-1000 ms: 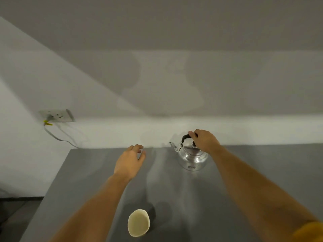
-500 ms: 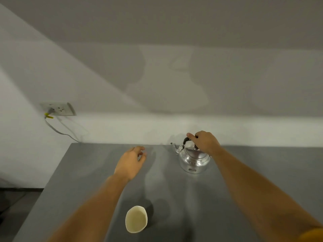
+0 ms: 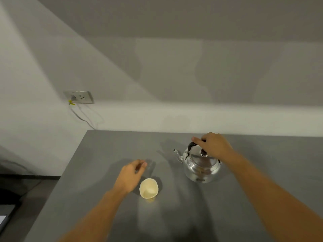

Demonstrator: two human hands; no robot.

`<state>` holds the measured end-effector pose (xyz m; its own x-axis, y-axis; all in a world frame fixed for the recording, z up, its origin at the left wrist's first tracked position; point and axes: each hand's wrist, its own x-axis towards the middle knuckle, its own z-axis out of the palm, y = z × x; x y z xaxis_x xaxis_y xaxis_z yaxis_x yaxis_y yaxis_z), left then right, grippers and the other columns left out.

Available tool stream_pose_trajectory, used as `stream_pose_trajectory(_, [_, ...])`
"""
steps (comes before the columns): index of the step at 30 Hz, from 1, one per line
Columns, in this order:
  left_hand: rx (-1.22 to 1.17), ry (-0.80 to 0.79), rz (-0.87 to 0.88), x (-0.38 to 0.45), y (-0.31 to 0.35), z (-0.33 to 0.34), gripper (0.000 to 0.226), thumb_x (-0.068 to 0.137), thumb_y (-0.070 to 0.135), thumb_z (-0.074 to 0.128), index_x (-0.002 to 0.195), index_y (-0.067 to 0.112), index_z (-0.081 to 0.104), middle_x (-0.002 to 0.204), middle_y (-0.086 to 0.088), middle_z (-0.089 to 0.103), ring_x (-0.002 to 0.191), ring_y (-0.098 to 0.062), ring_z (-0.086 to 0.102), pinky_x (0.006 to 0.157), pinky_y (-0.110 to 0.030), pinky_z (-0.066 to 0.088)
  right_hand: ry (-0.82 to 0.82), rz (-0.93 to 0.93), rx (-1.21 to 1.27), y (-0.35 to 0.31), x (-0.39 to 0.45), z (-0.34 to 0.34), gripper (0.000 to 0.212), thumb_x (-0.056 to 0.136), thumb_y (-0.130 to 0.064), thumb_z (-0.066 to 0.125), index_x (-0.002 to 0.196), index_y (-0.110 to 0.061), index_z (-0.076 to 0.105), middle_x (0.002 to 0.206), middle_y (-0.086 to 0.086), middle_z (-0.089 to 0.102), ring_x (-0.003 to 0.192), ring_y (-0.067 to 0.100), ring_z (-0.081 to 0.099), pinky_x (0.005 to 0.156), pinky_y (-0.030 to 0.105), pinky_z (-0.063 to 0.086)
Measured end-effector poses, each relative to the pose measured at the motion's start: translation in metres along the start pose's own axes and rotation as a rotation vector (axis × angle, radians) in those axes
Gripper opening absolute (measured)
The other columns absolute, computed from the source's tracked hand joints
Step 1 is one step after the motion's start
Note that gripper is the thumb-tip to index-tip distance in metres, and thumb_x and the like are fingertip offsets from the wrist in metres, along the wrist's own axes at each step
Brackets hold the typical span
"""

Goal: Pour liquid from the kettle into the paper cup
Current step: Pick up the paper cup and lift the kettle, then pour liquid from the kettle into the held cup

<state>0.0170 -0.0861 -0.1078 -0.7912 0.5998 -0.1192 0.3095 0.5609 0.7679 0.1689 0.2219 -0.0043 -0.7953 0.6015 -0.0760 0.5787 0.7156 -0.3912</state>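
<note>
A shiny metal kettle stands on the grey table, its spout pointing left. My right hand is wrapped around the kettle's black handle above the lid. A cream paper cup stands upright and looks empty, left of the kettle and nearer to me. My left hand hovers just left of the cup with fingers loosely curled, holding nothing and not touching it.
The table's left edge drops to a dark floor. A wall socket with a plugged cable is on the white wall at the left. The wall runs right behind the table's far edge.
The view has tilted down and shifted left. My left hand has drawn back toward the cup and now sits beside it. My right hand stays on the kettle handle.
</note>
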Motion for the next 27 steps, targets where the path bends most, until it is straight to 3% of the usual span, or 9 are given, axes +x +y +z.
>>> stream_pose_trajectory(2, [-0.037, -0.031, -0.023, -0.020, -0.013, 0.004, 0.034, 0.092, 0.070, 0.045, 0.098, 0.046, 0.068, 0.091, 0.019, 0.074, 0.087, 0.001, 0.066, 0.079, -0.022, 0.051, 0.006, -0.006, 0.002, -0.007, -0.020, 0.000, 0.067, 0.091, -0.067, 0.050, 0.046, -0.019, 0.038, 0.038, -0.004, 0.042, 0.041, 0.014, 0.044, 0.047, 0.031, 0.034])
stream_pose_trajectory(4, [-0.096, -0.042, -0.032, -0.037, -0.022, 0.010, 0.041, 0.089, 0.078, 0.039, 0.091, 0.047, 0.067, 0.088, 0.022, 0.073, 0.083, 0.007, 0.065, 0.072, -0.020, 0.046, 0.009, -0.006, 0.005, -0.013, -0.037, 0.001, 0.068, 0.091, -0.067, 0.049, 0.046, -0.018, 0.037, 0.038, -0.003, 0.043, 0.040, 0.014, 0.044, 0.046, 0.030, 0.033])
stream_pose_trajectory(6, [-0.163, -0.056, -0.035, -0.050, -0.028, 0.016, 0.050, 0.086, 0.083, 0.038, 0.098, 0.044, 0.067, 0.095, 0.024, 0.073, 0.089, 0.010, 0.064, 0.075, -0.018, 0.045, 0.001, 0.002, 0.003, -0.020, -0.054, 0.003, 0.068, 0.091, -0.068, 0.048, 0.047, -0.017, 0.037, 0.039, -0.002, 0.043, 0.040, 0.015, 0.043, 0.046, 0.030, 0.033])
stream_pose_trajectory(9, [-0.234, -0.091, -0.031, -0.062, -0.034, 0.025, 0.077, 0.072, 0.091, 0.045, 0.123, 0.038, 0.065, 0.113, 0.022, 0.071, 0.107, 0.010, 0.062, 0.089, -0.015, 0.046, -0.011, 0.014, 0.013, -0.029, -0.076, 0.008, 0.068, 0.091, -0.066, 0.048, 0.046, -0.016, 0.037, 0.039, -0.001, 0.043, 0.041, 0.016, 0.044, 0.047, 0.030, 0.033])
stream_pose_trajectory(11, [-0.236, -0.114, -0.034, -0.067, -0.036, 0.031, 0.079, 0.068, 0.087, 0.058, 0.129, 0.037, 0.059, 0.118, 0.018, 0.070, 0.107, 0.008, 0.063, 0.091, -0.017, 0.048, -0.026, 0.020, -0.004, -0.035, -0.089, 0.013, 0.069, 0.091, -0.067, 0.048, 0.044, -0.018, 0.039, 0.037, -0.002, 0.043, 0.041, 0.014, 0.045, 0.047, 0.030, 0.033])
stream_pose_trajectory(15, [-0.244, -0.119, -0.065, -0.068, -0.036, 0.043, 0.072, 0.059, 0.064, 0.087, 0.122, 0.041, 0.059, 0.111, 0.025, 0.071, 0.101, 0.007, 0.066, 0.082, -0.013, 0.048, -0.060, 0.011, -0.052, -0.048, -0.108, 0.023, 0.069, 0.090, -0.071, 0.047, 0.043, -0.020, 0.044, 0.032, -0.004, 0.044, 0.038, 0.009, 0.047, 0.045, 0.026, 0.034])
stream_pose_trajectory(21, [-0.279, -0.068, -0.067, -0.067, -0.037, 0.055, 0.056, 0.065, 0.041, 0.092, 0.110, 0.041, 0.061, 0.105, 0.022, 0.072, 0.096, 0.005, 0.067, 0.078, -0.017, 0.049, -0.059, -0.008, -0.070, -0.065, -0.120, 0.031, 0.071, 0.086, -0.074, 0.048, 0.040, -0.019, 0.046, 0.031, -0.004, 0.042, 0.036, 0.010, 0.045, 0.043, 0.024, 0.031])
stream_pose_trajectory(27, [-0.286, -0.029, -0.082, -0.068, -0.034, 0.058, 0.055, 0.067, 0.042, 0.092, 0.111, 0.034, 0.061, 0.103, 0.017, 0.073, 0.094, 0.001, 0.068, 0.078, -0.022, 0.053, -0.095, -0.010, -0.138, -0.090, -0.119, 0.028, 0.070, 0.085, -0.075, 0.048, 0.054, -0.013, 0.061, 0.049, 0.003, 0.063, 0.049, 0.017, 0.061, 0.045, 0.027, 0.039])
